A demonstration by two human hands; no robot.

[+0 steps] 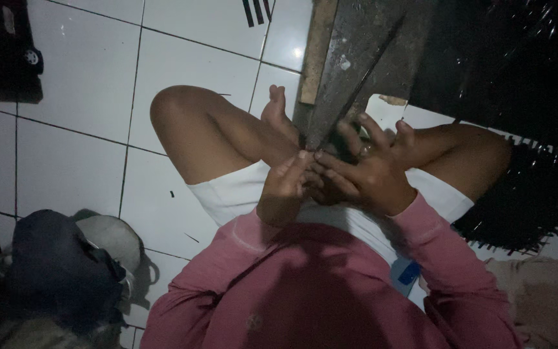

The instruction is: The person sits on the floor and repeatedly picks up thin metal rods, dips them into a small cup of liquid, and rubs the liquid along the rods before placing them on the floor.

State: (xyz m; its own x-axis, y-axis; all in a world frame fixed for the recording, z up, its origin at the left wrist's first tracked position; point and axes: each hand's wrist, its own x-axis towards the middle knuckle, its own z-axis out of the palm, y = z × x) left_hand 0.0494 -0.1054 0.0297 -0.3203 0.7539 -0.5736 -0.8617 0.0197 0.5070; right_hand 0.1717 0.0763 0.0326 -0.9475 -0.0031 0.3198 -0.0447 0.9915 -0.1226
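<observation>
Nearest the camera, a pink long-sleeved top (330,291) fills the lower frame, cut off at the bottom edge; white shorts (240,194) are seen just beyond it. Above the shorts, the left hand (284,187) and the right hand (364,173) are brought together, touching at the fingertips. The left hand is curled, its fingers pinched against the lower end of a long, flat, dark grey metal strip (347,77). The right hand is spread over the same end, its fingers (372,129) splayed around it; what lies under its palm is hidden, and whether it truly grips cannot be told in the dim light. The strip runs away from the hands toward the top edge, where it is cut off. Beside the strip a bare foot (276,110) rests, and bent bare knees (182,110) are seen on either side of the hands.

To the right of the strip, a dark spiky bundle of thin fibres (524,200) lies on the floor, its form hard to make out. Left of the strip and nearer the camera, a dark blue and grey bag-like heap (66,265) is seen, its contents hidden. Beyond, white glossy floor tiles (79,84) stretch away, with a black object (1,45) cut off at the upper left corner.
</observation>
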